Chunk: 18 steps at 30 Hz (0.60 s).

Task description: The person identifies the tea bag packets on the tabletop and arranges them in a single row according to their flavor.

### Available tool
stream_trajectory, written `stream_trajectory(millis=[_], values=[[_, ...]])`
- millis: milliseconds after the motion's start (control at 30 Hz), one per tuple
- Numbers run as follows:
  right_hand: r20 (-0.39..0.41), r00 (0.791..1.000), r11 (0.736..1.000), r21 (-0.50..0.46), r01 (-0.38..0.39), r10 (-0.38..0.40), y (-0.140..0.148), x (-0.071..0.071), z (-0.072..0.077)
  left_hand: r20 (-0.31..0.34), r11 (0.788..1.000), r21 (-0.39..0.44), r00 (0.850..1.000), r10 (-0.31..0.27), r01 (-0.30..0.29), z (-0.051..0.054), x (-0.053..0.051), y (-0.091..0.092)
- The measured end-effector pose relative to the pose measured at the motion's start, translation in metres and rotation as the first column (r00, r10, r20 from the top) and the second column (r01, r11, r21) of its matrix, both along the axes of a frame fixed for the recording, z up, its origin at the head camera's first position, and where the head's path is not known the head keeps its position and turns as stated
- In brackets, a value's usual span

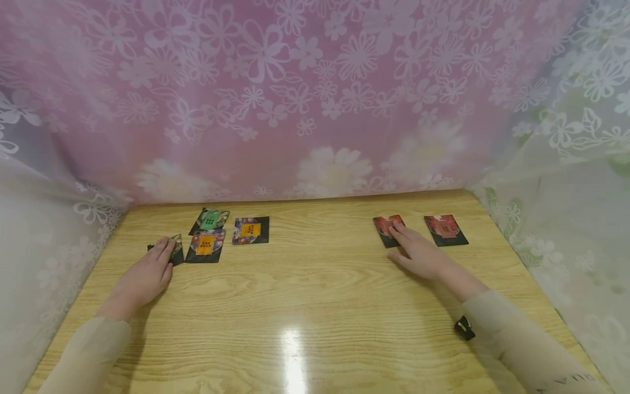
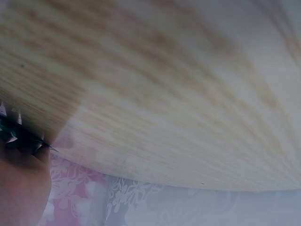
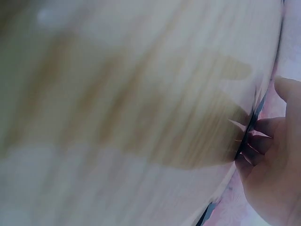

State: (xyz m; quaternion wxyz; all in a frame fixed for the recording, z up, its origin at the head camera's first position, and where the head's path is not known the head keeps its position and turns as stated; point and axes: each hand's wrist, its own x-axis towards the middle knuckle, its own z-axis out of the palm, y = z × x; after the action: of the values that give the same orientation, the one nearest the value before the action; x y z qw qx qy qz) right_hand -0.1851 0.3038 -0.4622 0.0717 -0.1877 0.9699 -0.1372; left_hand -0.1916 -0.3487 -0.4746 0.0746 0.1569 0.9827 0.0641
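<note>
The left hand (image 1: 144,277) lies with extended fingers over a dark packet (image 1: 177,253) at the table's left, covering part of it. In the left wrist view, that hand (image 2: 23,188) touches the dark packet (image 2: 19,136). On the right, the right hand (image 1: 422,256) rests its fingertips on a red and black packet (image 1: 384,229), thumb spread to the side. The right wrist view shows the right hand (image 3: 273,160) with its fingers on the packet's edge (image 3: 251,125). A second red and black packet (image 1: 447,230) lies to the right of this hand.
Beside the left hand lie a green-labelled packet (image 1: 210,220) and two orange-labelled packets, one nearer (image 1: 204,246) and one farther right (image 1: 251,230). A small black object (image 1: 464,328) is by the right sleeve. Flowered curtains (image 1: 315,109) enclose the wooden table (image 1: 295,295).
</note>
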Motion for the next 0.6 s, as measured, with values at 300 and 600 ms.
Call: stream_trajectory(millis=[300, 600], values=[[0.017, 0.999, 0.999, 0.021, 0.045, -0.046, 0.011, 0.008, 0.001, 0.003, 1.000, -0.009, 1.000, -0.001, 0.001, 0.000, 0.000, 0.001], [-0.011, 0.999, 0.997, 0.063, 0.054, -0.053, 0.010, 0.013, -0.001, -0.001, 1.000, -0.016, 1.000, -0.003, 0.003, 0.000, 0.000, 0.001]])
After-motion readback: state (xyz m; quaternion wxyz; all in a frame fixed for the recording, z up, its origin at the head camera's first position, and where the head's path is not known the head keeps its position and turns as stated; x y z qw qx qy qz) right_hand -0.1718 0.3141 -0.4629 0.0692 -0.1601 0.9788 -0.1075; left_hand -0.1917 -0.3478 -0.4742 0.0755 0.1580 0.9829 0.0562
